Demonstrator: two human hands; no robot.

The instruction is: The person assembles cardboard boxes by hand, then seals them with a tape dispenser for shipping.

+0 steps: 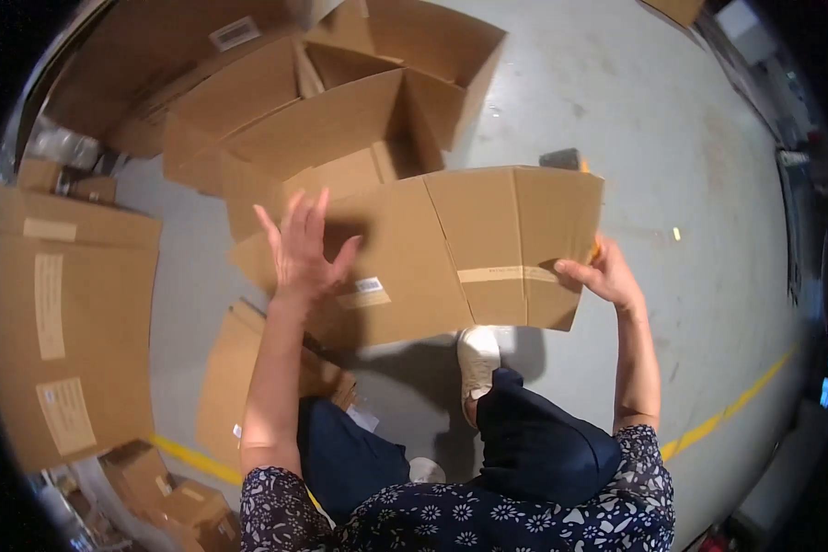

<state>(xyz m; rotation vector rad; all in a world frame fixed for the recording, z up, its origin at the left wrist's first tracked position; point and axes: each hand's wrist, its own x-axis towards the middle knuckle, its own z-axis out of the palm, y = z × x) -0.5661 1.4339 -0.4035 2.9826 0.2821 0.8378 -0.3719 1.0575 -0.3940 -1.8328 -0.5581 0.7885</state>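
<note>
A flattened cardboard box (pixel 474 241), brown with fold lines, a strip of tape and a white label, is held up in front of me. My right hand (pixel 607 274) grips its right end, the thumb on the near face and the fingers hidden behind. Something orange shows by those fingers, and a dark block with an orange edge (pixel 559 159) sticks out above the sheet; most of it is hidden, and I cannot tell whether the hand holds it too. My left hand (pixel 305 250) is open with spread fingers over the sheet's left part; contact is unclear.
Open cardboard boxes (pixel 340 129) stand beyond the sheet. A large taped carton (pixel 101 322) is at the left, with smaller boxes (pixel 179 501) below it. Another cardboard piece (pixel 235 373) lies near my legs. A yellow line (pixel 722 414) crosses the grey floor.
</note>
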